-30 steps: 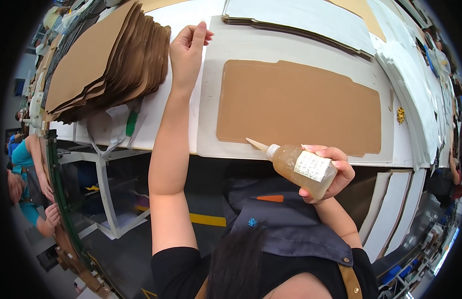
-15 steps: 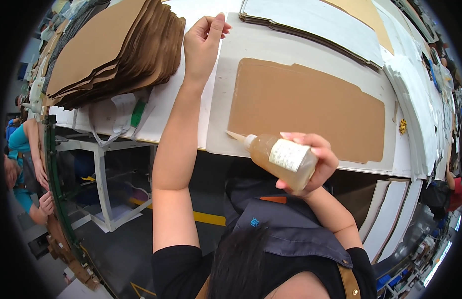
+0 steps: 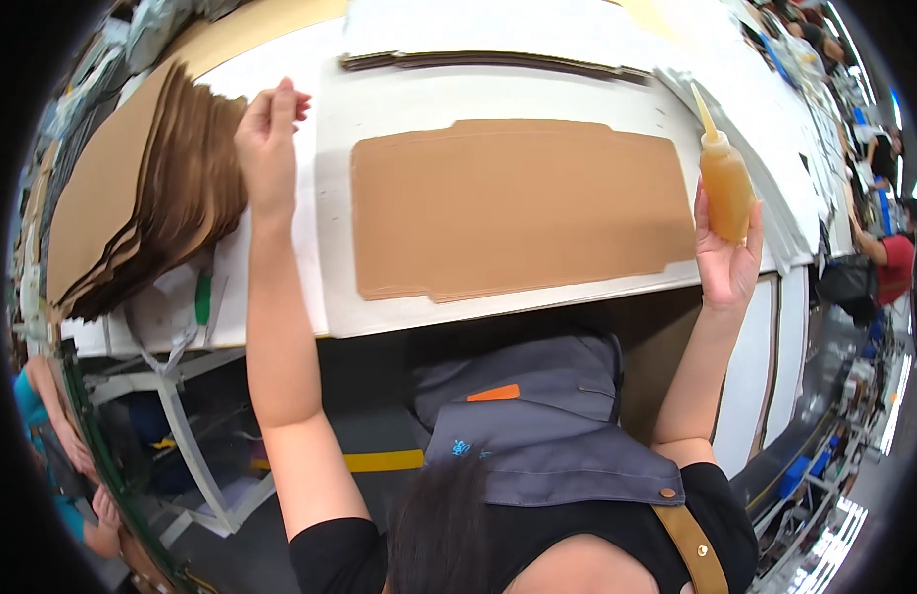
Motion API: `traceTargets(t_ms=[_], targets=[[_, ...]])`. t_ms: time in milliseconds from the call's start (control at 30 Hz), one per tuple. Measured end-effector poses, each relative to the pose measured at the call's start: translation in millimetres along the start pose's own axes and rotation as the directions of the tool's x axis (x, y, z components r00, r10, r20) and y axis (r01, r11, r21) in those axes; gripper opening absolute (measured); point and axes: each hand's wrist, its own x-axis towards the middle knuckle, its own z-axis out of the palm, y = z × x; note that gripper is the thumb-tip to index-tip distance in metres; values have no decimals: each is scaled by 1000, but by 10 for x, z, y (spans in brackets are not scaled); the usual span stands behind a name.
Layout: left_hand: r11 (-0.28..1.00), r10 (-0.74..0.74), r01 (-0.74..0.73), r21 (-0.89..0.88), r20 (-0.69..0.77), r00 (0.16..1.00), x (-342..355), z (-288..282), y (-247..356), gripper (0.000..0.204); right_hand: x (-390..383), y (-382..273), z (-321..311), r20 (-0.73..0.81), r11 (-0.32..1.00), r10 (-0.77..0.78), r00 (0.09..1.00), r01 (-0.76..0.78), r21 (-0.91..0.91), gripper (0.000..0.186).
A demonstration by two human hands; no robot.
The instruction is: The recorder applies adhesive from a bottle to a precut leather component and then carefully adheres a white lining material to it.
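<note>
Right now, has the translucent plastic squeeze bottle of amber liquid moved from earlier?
Yes, rightward and farther out: the squeeze bottle has gone from the near edge of the flat brown cardboard sheet to beside its right end.

Squeeze bottle (image 3: 727, 193): is showing translucent plastic, smooth and faintly glossy
Flat sheet (image 3: 518, 208): is looking like brown cardboard, smooth and matt
Sheet stack (image 3: 112, 188): is showing similar matt board, its layered edges looking rough
Work board (image 3: 336, 238): is appearing smooth, with a dull finish
Apron (image 3: 567, 450): is showing matt cloth, creasing softly
Strap stud (image 3: 703, 550): is gleaming like polished metal
</note>
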Motion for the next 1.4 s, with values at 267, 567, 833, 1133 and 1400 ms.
traceTargets(t_ms=[267, 567, 833, 1133, 1400], targets=[[995, -34, 31, 94, 23, 999, -47, 21, -125, 36, -122, -761, -978, -236, 881, -299, 925, 172, -441, 43], [985, -81, 78, 156, 18, 997, -59, -21, -189, 38, 160, -792, -1318, -118, 346, -653, 748, 155, -926, 49], [980, -115, 109, 166, 27, 993, -57, 63, -188, 38, 340, -919, -1519, -26, -2, -700, 714, -38, -999, 52], [986, -88, 79, 148, 56, 995, -59, 57, -172, 35, 782, -1535, -954, 537, -585, -596, 597, 134, -800, 25], [988, -56, 56, 145, -3, 998, -60, 56, -206, 35, 2196, -2489, -1639, 403, -636, -546, 734, -51, -770, 17]])
